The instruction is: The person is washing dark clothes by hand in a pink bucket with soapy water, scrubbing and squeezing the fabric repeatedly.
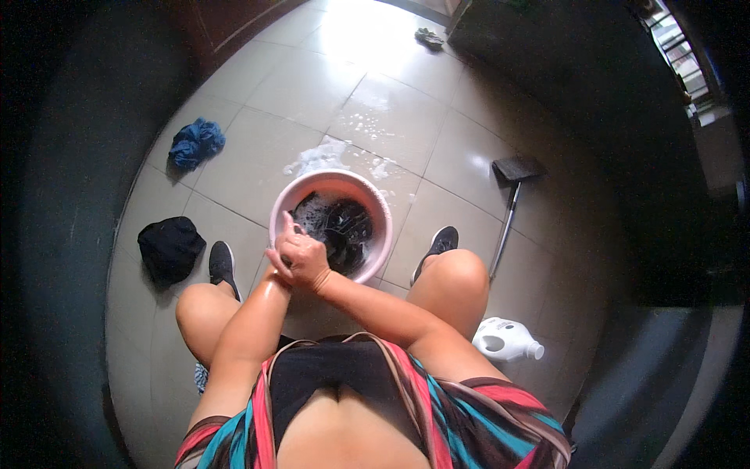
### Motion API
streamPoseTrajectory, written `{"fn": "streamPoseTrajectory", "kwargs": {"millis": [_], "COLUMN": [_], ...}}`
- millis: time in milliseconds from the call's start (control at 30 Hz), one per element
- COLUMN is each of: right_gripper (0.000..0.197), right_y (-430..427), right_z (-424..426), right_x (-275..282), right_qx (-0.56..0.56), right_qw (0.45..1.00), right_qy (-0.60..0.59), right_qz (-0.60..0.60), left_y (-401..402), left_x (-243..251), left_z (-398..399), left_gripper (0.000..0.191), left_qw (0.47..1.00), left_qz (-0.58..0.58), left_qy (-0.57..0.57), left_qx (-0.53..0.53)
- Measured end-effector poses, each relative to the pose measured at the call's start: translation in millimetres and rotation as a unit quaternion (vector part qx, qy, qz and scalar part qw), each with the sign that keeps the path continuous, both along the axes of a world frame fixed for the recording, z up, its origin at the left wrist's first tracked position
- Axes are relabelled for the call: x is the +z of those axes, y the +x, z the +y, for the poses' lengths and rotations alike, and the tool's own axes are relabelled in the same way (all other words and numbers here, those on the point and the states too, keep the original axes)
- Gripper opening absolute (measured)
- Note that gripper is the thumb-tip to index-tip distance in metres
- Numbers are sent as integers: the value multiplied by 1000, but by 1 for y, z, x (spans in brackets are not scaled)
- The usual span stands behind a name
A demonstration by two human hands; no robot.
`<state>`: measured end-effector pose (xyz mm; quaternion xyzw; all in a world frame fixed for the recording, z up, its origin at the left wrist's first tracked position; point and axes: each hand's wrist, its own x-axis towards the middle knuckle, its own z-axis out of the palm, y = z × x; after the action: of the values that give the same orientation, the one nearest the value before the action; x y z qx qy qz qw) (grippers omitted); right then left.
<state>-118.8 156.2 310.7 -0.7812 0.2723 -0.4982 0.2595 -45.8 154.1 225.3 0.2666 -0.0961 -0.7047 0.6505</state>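
A pink plastic basin (384,252) stands on the floor between my feet. Dark cloth (345,225) lies in it, in water with suds on top. Wet and foamy, my right hand (304,258) reaches across to the basin's left near side and rests against my left hand (281,265). Most of the left hand is hidden behind the right one, so which fingers belong to which is hard to make out. No cloth shows between them.
Suds (322,155) lie on the tiles beyond the basin. Bundled blue cloth (197,143) and black cloth (171,249) are on the left. On the right are a long-handled floor tool (508,211) and a white jug (505,340). A crumpled cloth (429,38) lies far off.
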Motion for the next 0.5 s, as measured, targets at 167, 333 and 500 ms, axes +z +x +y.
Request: {"fn": "streamPoseTrajectory", "kwargs": {"millis": [167, 333, 500], "right_gripper": [37, 26, 60], "right_y": [-13, -1, -38], "right_z": [-51, -16, -122], "right_x": [-37, -31, -125], "right_qx": [-206, -45, -363], "right_qw": [936, 984, 809], "right_qy": [244, 80, 449], "right_qz": [150, 152, 112], "left_y": [-30, 16, -3], "left_x": [7, -28, -30], "left_z": [-13, -4, -37], "left_gripper": [42, 41, 62], "left_qw": [939, 999, 929], "left_qz": [-130, -16, -10], "left_qy": [316, 47, 370], "left_qx": [27, 1, 24]}}
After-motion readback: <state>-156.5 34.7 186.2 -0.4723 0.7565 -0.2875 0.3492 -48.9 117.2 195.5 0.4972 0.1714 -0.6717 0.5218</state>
